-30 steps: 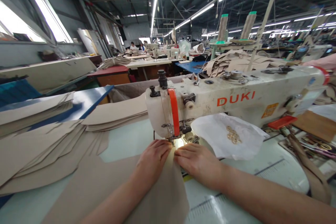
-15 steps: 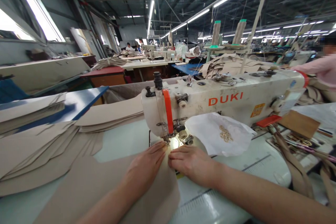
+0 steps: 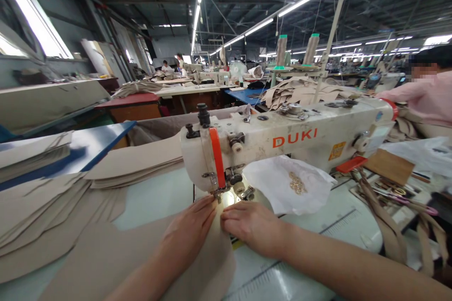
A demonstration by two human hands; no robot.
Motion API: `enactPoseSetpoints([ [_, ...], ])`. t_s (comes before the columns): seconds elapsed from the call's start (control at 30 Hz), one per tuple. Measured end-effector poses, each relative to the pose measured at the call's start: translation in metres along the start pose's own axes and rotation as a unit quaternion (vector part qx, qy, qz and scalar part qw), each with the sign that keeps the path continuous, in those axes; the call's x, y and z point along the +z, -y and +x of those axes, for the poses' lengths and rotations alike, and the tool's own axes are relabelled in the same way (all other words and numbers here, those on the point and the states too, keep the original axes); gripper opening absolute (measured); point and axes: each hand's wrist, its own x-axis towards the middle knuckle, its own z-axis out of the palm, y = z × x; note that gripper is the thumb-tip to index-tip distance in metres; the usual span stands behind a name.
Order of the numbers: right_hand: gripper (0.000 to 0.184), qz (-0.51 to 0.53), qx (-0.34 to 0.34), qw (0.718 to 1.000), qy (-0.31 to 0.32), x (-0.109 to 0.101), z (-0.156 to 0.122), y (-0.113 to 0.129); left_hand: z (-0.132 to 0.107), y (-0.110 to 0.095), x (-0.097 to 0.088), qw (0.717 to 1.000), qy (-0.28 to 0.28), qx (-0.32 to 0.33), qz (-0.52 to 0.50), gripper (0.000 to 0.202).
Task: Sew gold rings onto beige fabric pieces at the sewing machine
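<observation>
A beige fabric panel (image 3: 102, 254) lies on the pale green sewing bed, its edge running up to the presser foot (image 3: 219, 194) of the white sewing machine (image 3: 261, 143). My left hand (image 3: 189, 230) rests flat on the panel just left of the foot, fingers stretched forward. Close to the foot on the right, my right hand (image 3: 252, 223) has its fingers bent and pressed together at the panel's edge. The thumb and the exact grip are hidden there. A small lamp lights the spot between the fingertips and the needle area.
Stacked beige panels (image 3: 38, 216) lie at the left. A white bag with gold-coloured rings (image 3: 297, 183) sits beneath the machine arm. Fabric strips (image 3: 383, 211) and pink-handled scissors (image 3: 413, 204) lie at the right. A person in a pink top (image 3: 429, 96) works beyond the machine.
The view has turned slightly right, so the machine appears farther left and more of the person in pink shows. Both hands stay by the presser foot, with little visible shift of the panel.
</observation>
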Motion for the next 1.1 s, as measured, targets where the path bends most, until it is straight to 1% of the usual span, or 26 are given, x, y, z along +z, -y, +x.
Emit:
enactPoseSetpoints([
  [0.23,0.014,0.012,-0.005,1.000,-0.002,0.002,0.001,-0.002,0.001,-0.001,-0.001,0.999,0.020,-0.025,-0.002,0.034],
  [0.43,0.013,0.028,0.003,1.000,-0.013,0.006,0.000,-0.001,0.001,-0.001,-0.001,0.999,0.014,-0.036,-0.028,0.031],
  [0.6,0.012,0.034,0.002,0.999,-0.009,0.005,0.002,-0.004,0.005,-0.003,-0.004,0.998,0.010,-0.039,-0.038,0.031],
  [0.67,0.012,0.029,-0.003,1.000,-0.009,0.006,0.003,-0.003,0.003,-0.005,-0.006,0.998,0.008,-0.049,-0.037,0.029],
  [0.73,0.012,0.028,-0.019,0.999,-0.015,0.007,0.003,0.003,-0.006,-0.009,-0.010,0.997,0.007,-0.056,-0.043,0.028],
  [0.87,0.016,0.036,-0.078,0.996,-0.036,0.009,0.000,0.025,-0.038,-0.021,-0.022,0.997,0.000,-0.053,-0.053,0.028],
  [0.93,0.018,0.038,-0.102,0.993,-0.039,0.009,-0.001,0.035,-0.053,-0.027,-0.029,0.997,0.004,-0.061,-0.049,0.030],
  [1.03,0.018,0.045,-0.115,0.992,-0.034,0.006,-0.002,0.044,-0.067,-0.034,-0.039,0.996,0.007,-0.086,-0.035,0.034],
  [1.1,0.019,0.051,-0.115,0.991,-0.038,0.006,-0.003,0.044,-0.078,-0.038,-0.044,0.996,-0.014,-0.090,-0.003,0.042],
])
